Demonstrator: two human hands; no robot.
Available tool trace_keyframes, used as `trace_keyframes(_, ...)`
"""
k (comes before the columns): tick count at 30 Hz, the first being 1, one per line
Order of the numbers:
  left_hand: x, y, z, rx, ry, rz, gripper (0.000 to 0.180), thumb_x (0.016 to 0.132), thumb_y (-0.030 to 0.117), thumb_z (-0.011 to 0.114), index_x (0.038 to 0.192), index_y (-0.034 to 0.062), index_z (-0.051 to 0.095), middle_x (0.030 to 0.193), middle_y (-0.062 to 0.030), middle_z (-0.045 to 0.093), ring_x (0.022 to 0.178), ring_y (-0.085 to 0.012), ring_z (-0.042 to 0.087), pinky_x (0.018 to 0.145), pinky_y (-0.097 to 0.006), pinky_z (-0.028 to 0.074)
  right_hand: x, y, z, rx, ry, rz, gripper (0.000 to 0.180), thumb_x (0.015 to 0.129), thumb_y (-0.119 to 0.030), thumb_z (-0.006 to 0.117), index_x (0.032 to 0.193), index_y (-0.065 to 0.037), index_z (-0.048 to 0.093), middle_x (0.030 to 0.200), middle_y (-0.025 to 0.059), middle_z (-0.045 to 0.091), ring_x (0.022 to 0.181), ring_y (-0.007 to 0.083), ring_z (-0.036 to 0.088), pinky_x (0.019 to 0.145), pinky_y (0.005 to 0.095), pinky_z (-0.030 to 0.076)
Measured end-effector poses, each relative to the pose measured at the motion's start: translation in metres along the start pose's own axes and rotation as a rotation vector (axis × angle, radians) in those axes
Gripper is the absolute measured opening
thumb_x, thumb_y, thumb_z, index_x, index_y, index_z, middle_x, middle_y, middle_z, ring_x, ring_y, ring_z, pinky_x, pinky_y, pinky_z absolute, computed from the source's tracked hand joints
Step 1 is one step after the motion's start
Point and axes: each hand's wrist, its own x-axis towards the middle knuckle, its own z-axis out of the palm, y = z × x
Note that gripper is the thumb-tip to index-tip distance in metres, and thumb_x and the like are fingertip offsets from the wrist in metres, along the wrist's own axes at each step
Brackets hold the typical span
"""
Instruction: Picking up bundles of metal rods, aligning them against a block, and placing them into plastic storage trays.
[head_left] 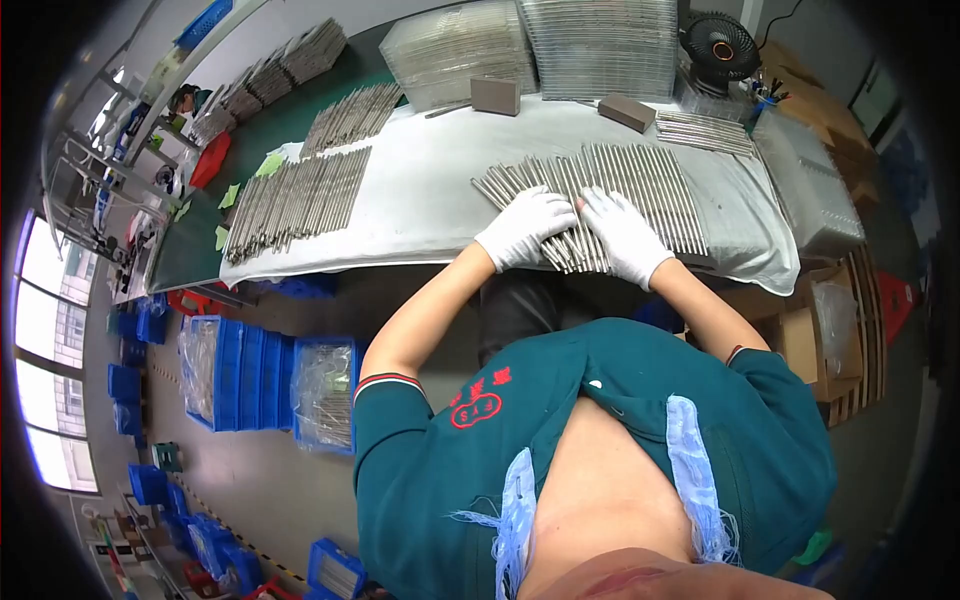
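Both my hands wear white gloves and lie flat on a fan of thin metal rods [640, 180] spread over a white cloth [430, 200] on the workbench. My left hand [525, 226] presses on the near left end of the rods, fingers apart. Just to its right, my right hand [625, 235] rests palm down on the near ends of the same rods. Neither hand grips a rod. A second batch of rods [295, 200] lies on the cloth far to the left of my hands.
Stacks of clear trays [530, 45] stand at the back, with two brown blocks [495, 95] in front. A black fan [720, 45] sits back right. Blue bins [260, 375] stand on the floor to the left. More rods [705, 132] lie back right.
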Motion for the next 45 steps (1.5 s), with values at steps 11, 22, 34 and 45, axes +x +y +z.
trace_keyframes(11, -0.022, -0.013, -0.011, -0.036, -0.112, 0.158, 0.022, 0.061, 0.013, 0.057, 0.082, 0.0087, 0.050, 0.086, -0.0074, 0.052, 0.087, -0.0261, 0.050, 0.087, -0.040, 0.036, 0.002, -0.014, -0.054, 0.422, -0.133, -0.089, 0.099, 0.061, -0.066, 0.053, 0.124, 0.008, 0.031, 0.129, 0.0246, 0.031, 0.124, 0.0350, 0.025, 0.101, 0.0461, 0.016)
trace_keyframes(22, -0.016, -0.021, -0.052, -0.450, 0.745, -0.537, 0.013, 0.070, 0.007, 0.067, 0.076, 0.0069, 0.055, 0.065, -0.0077, 0.054, 0.055, -0.0211, 0.054, 0.054, -0.027, 0.044, 0.052, -0.009, -0.028, 0.401, -0.138, -0.014, 0.090, 0.066, -0.062, 0.052, 0.123, 0.005, 0.033, 0.129, 0.0243, 0.030, 0.124, 0.0344, 0.025, 0.102, 0.0447, 0.016)
trace_keyframes(34, 0.018, -0.051, -0.069, -1.235, 0.803, -0.829, 0.021, 0.074, 0.008, 0.067, 0.090, 0.0042, 0.054, 0.077, -0.0004, 0.058, 0.070, -0.0078, 0.056, 0.065, -0.023, 0.047, 0.153, -0.014, 0.000, 1.665, -0.243, 0.295, 0.038, 0.066, -0.016, 0.073, 0.097, -0.005, 0.054, 0.077, 0.0021, 0.060, 0.074, 0.0107, 0.055, 0.067, 0.0259, 0.046)
trace_keyframes(45, 0.026, -0.039, -0.050, -1.181, 0.888, -0.891, 0.021, 0.074, 0.007, 0.066, 0.089, 0.0010, 0.053, 0.077, -0.0053, 0.061, 0.068, -0.0131, 0.060, 0.061, -0.026, 0.048, 0.153, -0.010, 0.030, 1.738, -0.126, 0.020, 0.058, 0.063, -0.009, 0.072, 0.114, -0.005, 0.046, 0.102, 0.0050, 0.055, 0.092, 0.0122, 0.049, 0.080, 0.0271, 0.042)
